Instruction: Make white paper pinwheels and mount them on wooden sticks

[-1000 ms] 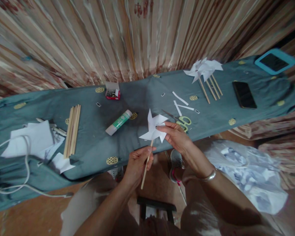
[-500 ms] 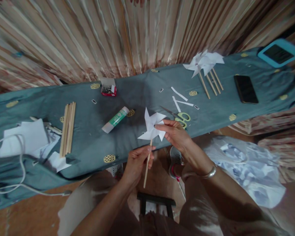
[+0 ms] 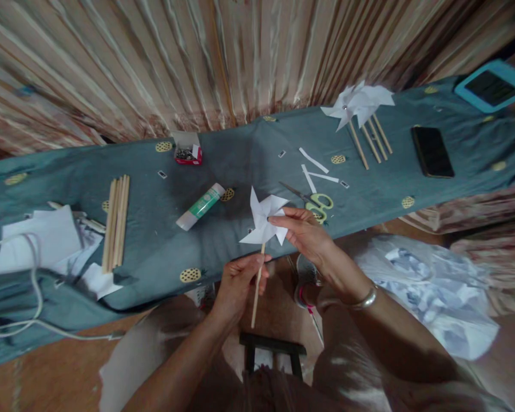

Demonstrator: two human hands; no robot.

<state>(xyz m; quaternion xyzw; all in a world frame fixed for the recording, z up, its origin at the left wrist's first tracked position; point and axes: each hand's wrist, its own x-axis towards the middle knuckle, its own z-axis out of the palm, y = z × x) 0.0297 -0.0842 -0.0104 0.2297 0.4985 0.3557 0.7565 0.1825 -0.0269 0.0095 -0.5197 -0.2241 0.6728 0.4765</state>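
A white paper pinwheel point(image 3: 261, 216) on a thin wooden stick point(image 3: 256, 300) is held at the near edge of the table. My left hand point(image 3: 241, 279) grips the stick just below the paper blades. Fingers of my right hand point(image 3: 305, 233) are closed on the pinwheel's head, the thumb at its centre; what lies behind the paper is hidden. Green-handled scissors point(image 3: 320, 207) lie just beyond my right hand, with white paper strips point(image 3: 313, 163) behind them. To the left of the pinwheel rests a green and white glue stick point(image 3: 201, 206).
An open red box of small metal pins point(image 3: 187, 153) stands at the back. Wooden sticks point(image 3: 117, 223), paper sheets point(image 3: 38, 240) and a white cable point(image 3: 38, 286) are on the left. Pinwheels point(image 3: 360, 103), a phone point(image 3: 432, 151) and a blue-framed tablet point(image 3: 493, 86) lie right. A plastic bag point(image 3: 429, 292) sits below.
The view has shifted very slightly. Both hands keep their hold on the pinwheel and its stick, with no other visible difference.
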